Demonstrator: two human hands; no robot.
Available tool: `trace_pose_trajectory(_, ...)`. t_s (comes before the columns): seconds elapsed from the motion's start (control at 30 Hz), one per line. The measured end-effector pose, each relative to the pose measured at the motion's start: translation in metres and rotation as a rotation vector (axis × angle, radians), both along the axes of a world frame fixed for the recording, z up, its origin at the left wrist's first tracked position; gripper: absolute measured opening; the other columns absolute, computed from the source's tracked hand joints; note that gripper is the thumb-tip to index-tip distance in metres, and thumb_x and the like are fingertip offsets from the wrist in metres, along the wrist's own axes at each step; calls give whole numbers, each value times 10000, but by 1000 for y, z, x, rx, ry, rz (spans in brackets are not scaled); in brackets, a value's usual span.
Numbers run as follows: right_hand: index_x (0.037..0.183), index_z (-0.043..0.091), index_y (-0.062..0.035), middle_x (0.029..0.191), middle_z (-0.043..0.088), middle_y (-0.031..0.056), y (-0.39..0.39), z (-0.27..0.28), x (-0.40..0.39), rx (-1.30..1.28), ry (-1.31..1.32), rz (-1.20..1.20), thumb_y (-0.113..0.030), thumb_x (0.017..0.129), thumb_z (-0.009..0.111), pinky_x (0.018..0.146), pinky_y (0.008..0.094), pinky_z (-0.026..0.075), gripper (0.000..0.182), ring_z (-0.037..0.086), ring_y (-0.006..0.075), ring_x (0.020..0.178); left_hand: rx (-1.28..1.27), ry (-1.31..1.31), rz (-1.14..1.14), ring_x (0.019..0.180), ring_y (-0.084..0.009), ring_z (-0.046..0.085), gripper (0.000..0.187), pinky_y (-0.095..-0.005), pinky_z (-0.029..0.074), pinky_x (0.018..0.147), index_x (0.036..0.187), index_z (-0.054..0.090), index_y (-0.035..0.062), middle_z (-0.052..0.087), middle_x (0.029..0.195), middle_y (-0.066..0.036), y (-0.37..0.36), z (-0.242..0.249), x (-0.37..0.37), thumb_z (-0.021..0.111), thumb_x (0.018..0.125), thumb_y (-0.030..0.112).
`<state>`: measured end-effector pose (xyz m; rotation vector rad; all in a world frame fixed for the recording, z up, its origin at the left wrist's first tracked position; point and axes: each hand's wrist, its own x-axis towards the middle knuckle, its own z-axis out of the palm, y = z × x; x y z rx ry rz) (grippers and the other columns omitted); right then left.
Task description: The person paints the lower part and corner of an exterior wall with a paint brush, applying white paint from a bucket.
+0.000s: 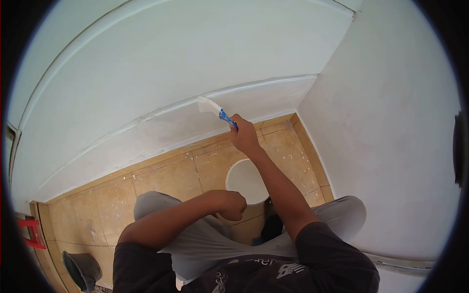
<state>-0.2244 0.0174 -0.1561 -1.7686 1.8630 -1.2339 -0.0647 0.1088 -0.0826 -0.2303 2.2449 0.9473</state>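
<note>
My right hand (244, 134) is closed around the blue handle of a paintbrush (223, 116). The brush's white-coated head lies against the lower white wall (176, 119), just under a narrow ledge (161, 112). Near my lap, my left hand (232, 205) is curled into a fist; nothing shows in it. Between my forearms a round white bucket or lid (246, 181) stands on the floor, its right side partly hidden by my right forearm.
Tan floor tiles (166, 178) carry white paint spots. A side wall (391, 122) rises at the right. At the lower left are a dark bucket (83, 268) and a red object (31, 233). My bent legs flank the white round container.
</note>
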Motion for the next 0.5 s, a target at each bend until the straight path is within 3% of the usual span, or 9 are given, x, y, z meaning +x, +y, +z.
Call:
trace_pose_trajectory(0.1, 935, 559, -49, 723, 591, 197, 13, 1, -72, 27, -51, -138, -63, 858, 616, 637, 481, 454, 97, 610, 409, 741, 1, -24, -1, 973, -350, 661, 300, -436, 506, 866, 1001, 720, 27, 697, 1004, -202, -2, 3, 4, 567, 816, 207)
trace_pose_trajectory(0.23, 941, 581, -44, 711, 613, 193, 19, -31, -172, -93, 116, -428, -55, 846, 635, 605, 441, 459, 110, 621, 394, 676, -9, -26, -4, 977, -350, 661, 302, -437, 509, 865, 1013, 719, 33, 697, 1004, -200, -2, -2, 5, 568, 817, 206)
trace_pose_trajectory(0.3, 949, 587, -47, 716, 626, 195, 25, -35, -211, -90, 28, -510, -61, 846, 639, 609, 445, 469, 117, 623, 396, 665, -15, -21, 7, 975, -351, 662, 303, -440, 510, 862, 1014, 719, 34, 698, 1003, -199, -2, 2, 4, 566, 817, 206)
trace_pose_trajectory(0.5, 970, 579, -43, 775, 661, 210, 33, -13, -255, -11, 168, -774, -63, 855, 625, 663, 496, 498, 125, 659, 426, 760, -12, -17, 20, 947, -361, 664, 302, -451, 514, 835, 981, 720, 17, 696, 973, -212, -3, -3, 2, 556, 799, 194)
